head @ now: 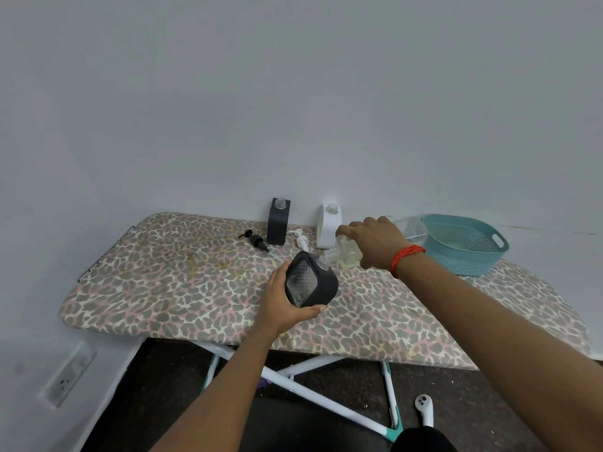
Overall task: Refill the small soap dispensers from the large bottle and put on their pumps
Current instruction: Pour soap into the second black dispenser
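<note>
We see a leopard-print ironing board [195, 288] on white crossed legs, set against a plain pale wall. Every place below is given from this board.

On the board's far right end sits a teal plastic basket [463, 252] with a perforated side.

Over the middle of the board, the right hand [375, 243] grips the large clear bottle [347, 256] from above, fingers curled round its body. The bottle is tipped, with its neck pointing down and to the left. Pale yellow liquid shows inside it. Its mouth meets the open neck of a black-sleeved dispenser [310, 282].

The left hand [284, 305] holds that dispenser tilted just above the board's middle. Its fingers and thumb wrap round the base, and the dispenser's dimpled clear window faces us.

At the board's far edge, against the wall, stand two more dispensers, both upright with open necks. One is a black dispenser [278, 223], and a white dispenser [329, 226] stands to its right. Any lettering on the bottles is too small for us to read.

A black pump [256, 240] lies on the board just left of the standing black dispenser. A white pump [300, 239] lies between the two standing dispensers.

A red thread band [406, 256] circles the right wrist.
</note>
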